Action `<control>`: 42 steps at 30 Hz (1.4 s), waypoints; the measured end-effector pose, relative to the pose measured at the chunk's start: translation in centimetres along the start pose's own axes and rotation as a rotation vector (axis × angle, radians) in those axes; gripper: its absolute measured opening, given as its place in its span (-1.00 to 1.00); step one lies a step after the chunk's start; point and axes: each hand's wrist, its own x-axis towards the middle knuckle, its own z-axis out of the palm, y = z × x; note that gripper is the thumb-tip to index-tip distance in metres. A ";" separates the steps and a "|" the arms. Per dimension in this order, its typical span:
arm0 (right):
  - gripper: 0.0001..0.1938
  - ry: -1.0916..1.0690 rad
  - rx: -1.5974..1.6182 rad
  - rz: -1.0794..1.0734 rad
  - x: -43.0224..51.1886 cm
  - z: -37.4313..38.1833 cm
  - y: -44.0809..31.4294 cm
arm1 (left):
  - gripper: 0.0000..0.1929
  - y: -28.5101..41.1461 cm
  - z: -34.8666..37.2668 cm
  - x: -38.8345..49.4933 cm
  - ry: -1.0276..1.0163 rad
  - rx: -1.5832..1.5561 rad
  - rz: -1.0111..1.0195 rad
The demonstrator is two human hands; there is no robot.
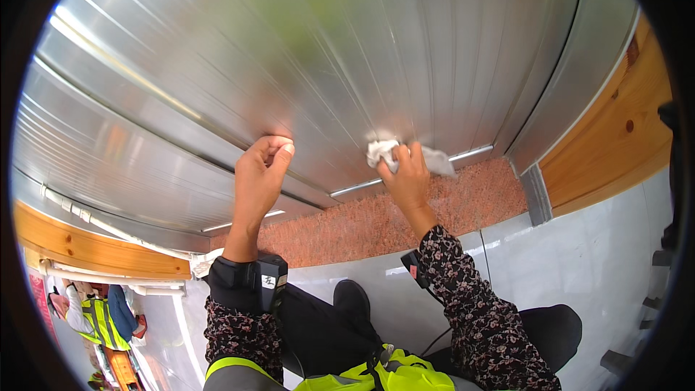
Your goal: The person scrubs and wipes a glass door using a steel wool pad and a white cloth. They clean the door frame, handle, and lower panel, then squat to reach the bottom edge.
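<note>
Before me stands a large brushed-metal door panel [336, 76] with narrow vertical grooves. My right hand [407, 174] grips a crumpled white cloth [382, 152] against the panel's lower part, and a loose end of it trails to the right. My left hand [261, 171] is raised near the panel's lower left, its fingers curled and the thumb against the forefinger. Nothing shows between those fingertips. Whether they touch the metal, I cannot tell.
A reddish stone threshold [347, 231] runs below the panel, beside pale floor tiles [592, 239]. Wooden panelling [613, 125] flanks the right side. White pipes [125, 236] run along the lower left. Farther off, another person in a yellow safety vest [100, 323] is seen.
</note>
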 end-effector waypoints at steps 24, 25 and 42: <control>-0.74 -0.089 -0.172 -0.273 1.9 -0.7 -6.5 | -0.64 0.3 -2.9 -1.1 0.007 -0.110 -0.042; -0.74 -0.101 -0.209 -0.234 2.4 -1.0 -6.9 | -0.64 0.2 -3.0 -1.1 -0.001 -0.107 -0.036; -0.78 0.094 -0.251 -0.456 4.2 -2.7 -7.1 | -0.66 0.6 -2.7 -1.1 -0.025 -0.129 -0.021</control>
